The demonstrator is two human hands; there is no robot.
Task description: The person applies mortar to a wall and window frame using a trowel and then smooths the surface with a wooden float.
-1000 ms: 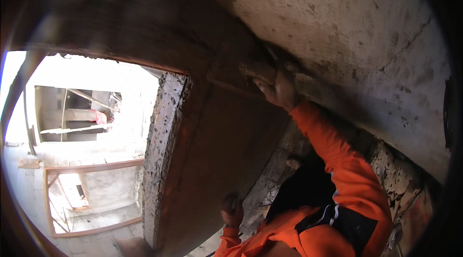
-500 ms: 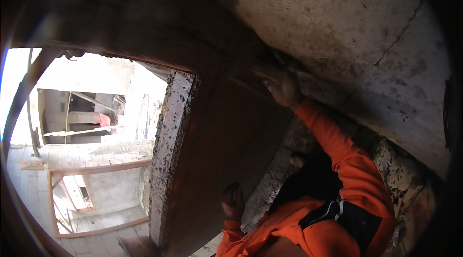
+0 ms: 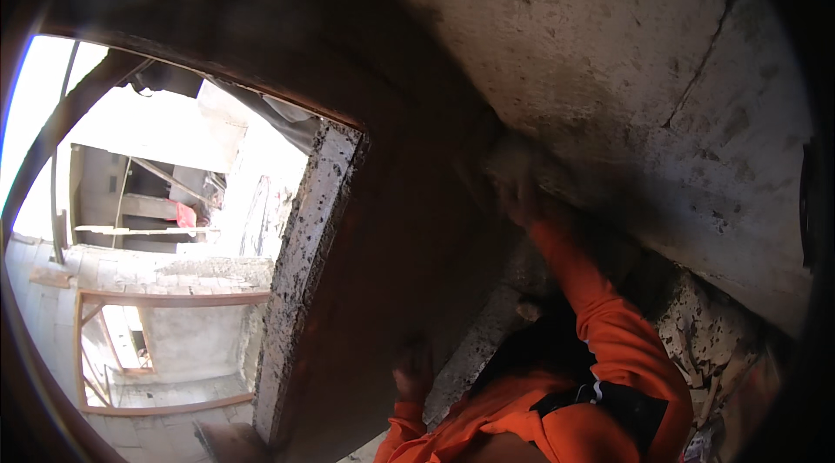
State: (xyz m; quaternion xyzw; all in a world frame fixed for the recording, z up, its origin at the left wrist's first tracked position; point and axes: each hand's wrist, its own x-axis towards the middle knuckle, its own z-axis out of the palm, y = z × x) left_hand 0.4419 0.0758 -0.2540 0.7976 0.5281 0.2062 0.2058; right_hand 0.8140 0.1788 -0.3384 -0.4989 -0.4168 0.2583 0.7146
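Note:
My right hand (image 3: 522, 198), in an orange sleeve, is raised into the dark corner where a brown plastered surface (image 3: 383, 289) meets the stained pale surface (image 3: 626, 46). It grips a flat tool (image 3: 504, 163), apparently a float, blurred and shadowed against that corner. My left hand (image 3: 413, 376) is lower, near the brown surface at bottom centre; it is too dark to make out its fingers or anything in them.
A speckled pale edge (image 3: 304, 272) borders a bright opening on the left, with a dark pole (image 3: 61, 115) crossing it. Beyond are wooden frames (image 3: 174, 299), boards and red cloth (image 3: 185, 215). Rough, flaking masonry (image 3: 696, 333) lies at lower right.
The view has shifted slightly. My right hand and its tool sit lower and a little further right along the corner, more blurred and shadowed. My left hand stays low.

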